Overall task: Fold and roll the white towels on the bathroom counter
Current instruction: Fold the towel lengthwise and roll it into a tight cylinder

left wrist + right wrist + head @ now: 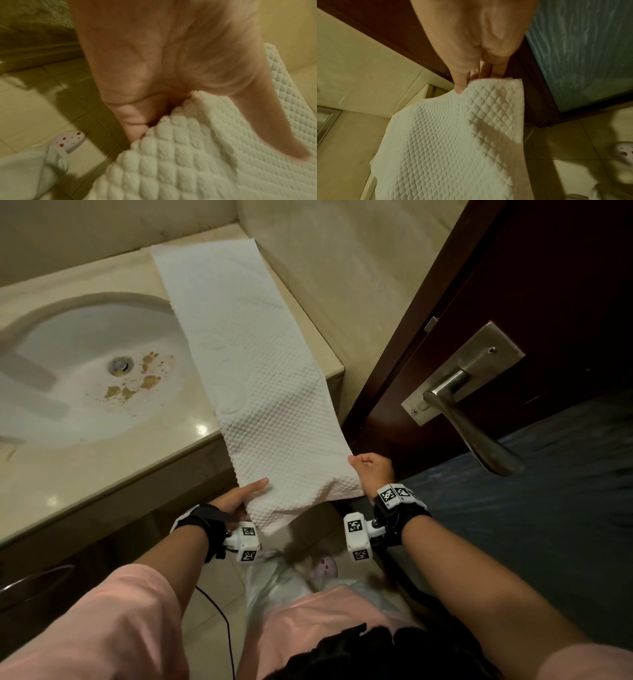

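Observation:
A long white waffle-textured towel (pixel 253 364) lies folded lengthwise along the right side of the beige counter (pixel 102 474). Its near end hangs past the counter's front edge, held up in the air. My left hand (pixel 239 496) pinches the near left corner, thumb on top of the towel (pixel 197 155) and fingers beneath. My right hand (pixel 371 472) grips the near right corner; in the right wrist view thumb and fingers (pixel 462 81) pinch the towel's (pixel 453 142) edge. The near hem sags between the two hands.
A white sink basin (pixel 92 371) with brown stains near its drain sits left of the towel. A dark wooden door with a metal lever handle (pixel 469 422) stands close on the right. Beige wall runs behind the counter. Tiled floor and white clogs lie below.

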### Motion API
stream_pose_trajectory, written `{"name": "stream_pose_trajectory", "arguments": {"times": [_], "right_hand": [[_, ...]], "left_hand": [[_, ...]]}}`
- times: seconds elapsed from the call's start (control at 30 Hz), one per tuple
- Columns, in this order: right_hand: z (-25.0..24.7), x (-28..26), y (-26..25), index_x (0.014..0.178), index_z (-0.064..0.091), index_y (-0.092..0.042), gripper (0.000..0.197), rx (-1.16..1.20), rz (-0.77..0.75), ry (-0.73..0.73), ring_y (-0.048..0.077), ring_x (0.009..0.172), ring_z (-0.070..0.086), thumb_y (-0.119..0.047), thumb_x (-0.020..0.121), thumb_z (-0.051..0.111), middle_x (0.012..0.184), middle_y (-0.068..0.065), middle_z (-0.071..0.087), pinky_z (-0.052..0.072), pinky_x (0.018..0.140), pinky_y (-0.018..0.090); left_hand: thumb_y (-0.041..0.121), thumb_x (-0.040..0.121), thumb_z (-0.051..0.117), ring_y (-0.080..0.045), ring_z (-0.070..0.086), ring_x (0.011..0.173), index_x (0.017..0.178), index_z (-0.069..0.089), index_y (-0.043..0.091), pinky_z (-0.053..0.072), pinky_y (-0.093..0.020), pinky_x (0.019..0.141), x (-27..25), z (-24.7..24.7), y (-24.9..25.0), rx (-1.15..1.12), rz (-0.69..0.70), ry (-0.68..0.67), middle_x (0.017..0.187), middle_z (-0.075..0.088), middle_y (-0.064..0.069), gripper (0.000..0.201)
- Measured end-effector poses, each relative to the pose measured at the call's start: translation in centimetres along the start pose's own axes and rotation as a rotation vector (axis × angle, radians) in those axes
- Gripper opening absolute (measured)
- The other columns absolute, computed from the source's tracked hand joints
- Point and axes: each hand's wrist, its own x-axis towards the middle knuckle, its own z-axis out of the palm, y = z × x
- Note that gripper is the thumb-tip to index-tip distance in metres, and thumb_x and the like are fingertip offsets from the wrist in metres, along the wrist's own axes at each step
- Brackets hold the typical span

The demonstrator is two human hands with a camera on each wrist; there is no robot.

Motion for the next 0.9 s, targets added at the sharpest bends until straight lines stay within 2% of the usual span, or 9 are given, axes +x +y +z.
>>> {"name": "stream_pose_trajectory", "arguments": {"times": [0.1, 0.17, 0.23, 0.3, 0.37, 0.53, 0.67, 0.73, 0.9], "right_hand": [[0.2, 0.1, 0.2, 0.088, 0.070, -0.006, 0.013, 0.013, 0.022, -0.005, 0.019, 0.081, 0.065, -0.018, 0.085, 0.069, 0.087, 0.007, 0.070, 0.054, 0.073, 0.028], [0.3, 0.2, 0.3, 0.091, 0.070, -0.006, 0.013, -0.009, 0.030, 0.002, 0.022, 0.085, 0.066, -0.017, 0.085, 0.068, 0.091, 0.009, 0.071, 0.054, 0.076, 0.030], [0.5, 0.4, 0.3, 0.094, 0.070, -0.007, 0.014, -0.051, 0.033, 0.015, 0.023, 0.091, 0.065, -0.017, 0.086, 0.066, 0.095, 0.009, 0.071, 0.052, 0.077, 0.028], [0.8, 0.6, 0.4, 0.101, 0.069, -0.007, 0.017, -0.076, 0.028, 0.021, 0.025, 0.097, 0.064, -0.015, 0.087, 0.064, 0.101, 0.010, 0.070, 0.050, 0.081, 0.029], [1.0, 1.0, 0.6, 0.110, 0.068, -0.008, 0.023, -0.105, 0.025, 0.011, 0.027, 0.105, 0.062, -0.015, 0.088, 0.062, 0.109, 0.011, 0.069, 0.050, 0.092, 0.035], [2.1, 1.4, 0.6, 0.113, 0.068, -0.009, 0.025, -0.220, 0.042, -0.007, 0.033, 0.116, 0.052, -0.015, 0.094, 0.051, 0.117, 0.013, 0.065, 0.043, 0.097, 0.037], [3.5, 1.8, 0.2, 0.122, 0.058, 0.001, 0.031, -0.253, 0.122, -0.057, 0.037, 0.118, 0.052, -0.011, 0.099, 0.041, 0.126, 0.020, 0.059, 0.042, 0.093, 0.037], [4.0, 2.0, 0.0, 0.124, 0.054, 0.004, 0.032, -0.248, 0.154, -0.103, 0.038, 0.117, 0.053, -0.010, 0.100, 0.038, 0.127, 0.022, 0.057, 0.043, 0.092, 0.037], [5.1, 2.8, -0.3, 0.123, 0.056, 0.005, 0.032, -0.151, 0.201, -0.124, 0.036, 0.115, 0.054, -0.001, 0.098, 0.038, 0.125, 0.018, 0.059, 0.041, 0.084, 0.031]], "left_hand": [[0.031, 0.031, 0.097, -0.020, 0.072, 0.088, 0.114, 0.060, 0.009, 0.058, -0.027, 0.065, -0.3, -0.5, -0.3, 0.110, -0.037, -0.061, 0.101, 0.073, -0.007, 0.094], [0.025, 0.051, 0.092, -0.021, 0.071, 0.089, 0.116, 0.059, 0.007, 0.058, -0.028, 0.067, 0.0, -0.8, -0.7, 0.146, -0.068, -0.032, 0.103, 0.072, -0.009, 0.076], [0.016, 0.083, 0.069, -0.017, 0.071, 0.083, 0.117, 0.057, 0.007, 0.057, -0.026, 0.063, 0.0, -0.6, -0.9, 0.177, -0.075, 0.014, 0.097, 0.073, -0.006, 0.037], [0.016, 0.094, 0.055, -0.014, 0.071, 0.070, 0.111, 0.058, 0.008, 0.055, -0.024, 0.055, 0.2, -0.6, -1.2, 0.219, -0.086, 0.062, 0.085, 0.074, -0.002, 0.018], [0.023, 0.095, 0.055, -0.017, 0.068, 0.065, 0.109, 0.059, 0.009, 0.054, -0.026, 0.054, 0.2, -0.8, -1.6, 0.265, -0.087, 0.102, 0.082, 0.072, -0.004, 0.020], [0.016, 0.085, 0.070, -0.034, 0.064, 0.100, 0.115, 0.063, 0.004, 0.050, -0.050, 0.093, 1.0, -1.7, -1.8, 0.252, -0.039, 0.260, 0.113, 0.067, -0.017, 0.033], [0.003, 0.077, 0.074, -0.035, 0.062, 0.105, 0.105, 0.065, 0.002, 0.045, -0.052, 0.099, 2.0, -1.7, -0.3, 0.226, -0.021, 0.263, 0.117, 0.064, -0.023, 0.029], [-0.003, 0.080, 0.069, -0.034, 0.061, 0.100, 0.106, 0.060, 0.006, 0.047, -0.052, 0.096, 2.5, -1.7, 0.9, 0.204, 0.010, 0.275, 0.121, 0.060, -0.026, 0.029], [-0.014, 0.080, 0.061, -0.027, 0.057, 0.079, 0.124, 0.034, 0.029, 0.051, -0.032, 0.056, 2.9, -1.7, 2.4, 0.140, -0.018, 0.291, 0.113, 0.055, -0.013, 0.067]]}}
